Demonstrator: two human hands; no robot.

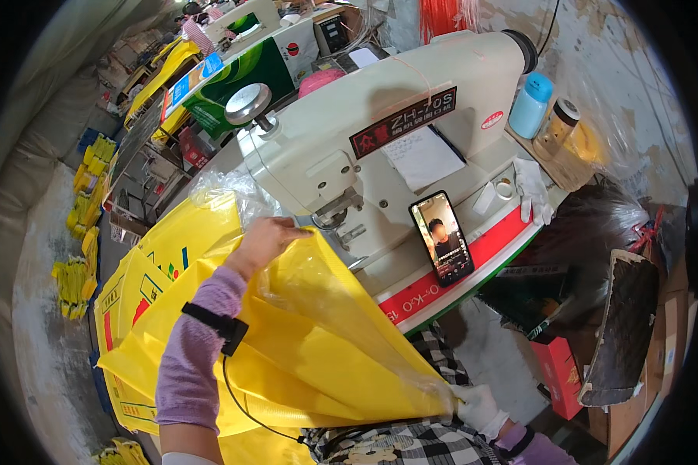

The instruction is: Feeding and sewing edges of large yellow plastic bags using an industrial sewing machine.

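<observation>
While the left hand (265, 239) lies curled over the top edge of the yellow bag (302, 349), fingers closed on the fabric right by the presser foot (335, 213) of the cream sewing machine (380, 132), the right hand (479, 409), in a white glove, pinches the bag's far corner down near the lap, w/ a clear plastic liner (318, 287) showing over the yellow. Bag is stretched betw. both hands, upper end at the machine's needle area, lower end over the checked clothing at the bottom edge. Risk, as I judge it: left fingertips sit v. close to the foot, so a slip fwd could put them under it; the slick liner could also slide vs. the yellow layer and bunch, giving a crooked edge; slack betw. hands could let the fabric sag off the table lip. A black strap w/ cable (223, 325) on the left forearm might snag the fabric too. Outward: more yellow bags (143, 287) stacked left of the machine, a phone (442, 239) propped on the white table w/ red edge (457, 275), a spare white glove (533, 190), a blue bottle (532, 105) and a glass jar (558, 128) on a shelf behind. Room is a cluttered workshop: concrete floor, yellow bundles (74, 283) on it at left, cardboard boxes (636, 395) at right.
</observation>
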